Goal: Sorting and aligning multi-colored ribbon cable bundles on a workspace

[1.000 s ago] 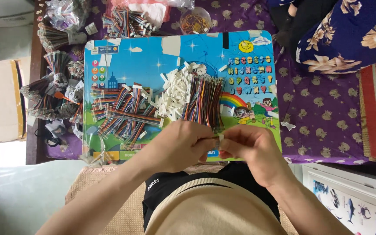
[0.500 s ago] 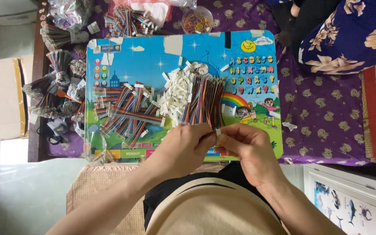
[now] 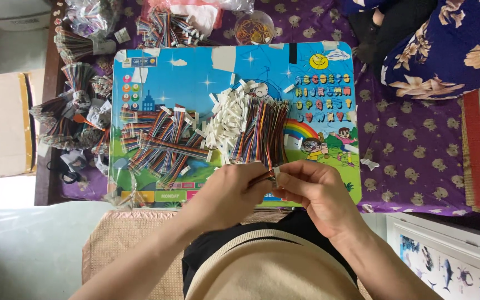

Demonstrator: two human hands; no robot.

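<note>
My left hand [image 3: 230,191] and my right hand [image 3: 309,188] meet over the near edge of a colourful picture board [image 3: 195,78]. Between their fingertips is a short multicoloured ribbon cable [image 3: 266,178]; the left hand grips the wires and the right hand pinches a small white connector [image 3: 278,173] at its end. On the board lie a pile of loose white connectors [image 3: 226,119], a bundle of loose coloured wires [image 3: 262,130] and a heap of finished cables [image 3: 162,144].
Bags and bundles of more cables [image 3: 79,119] lie at the left and at the top [image 3: 165,25]. A round tub of rubber bands [image 3: 254,28] stands behind the board. Another person in flowered cloth [image 3: 445,50] sits at upper right on purple cloth [image 3: 412,144].
Both hands have shifted slightly right along the board's near edge, still working the same cable end. The piles on the board are unchanged.
</note>
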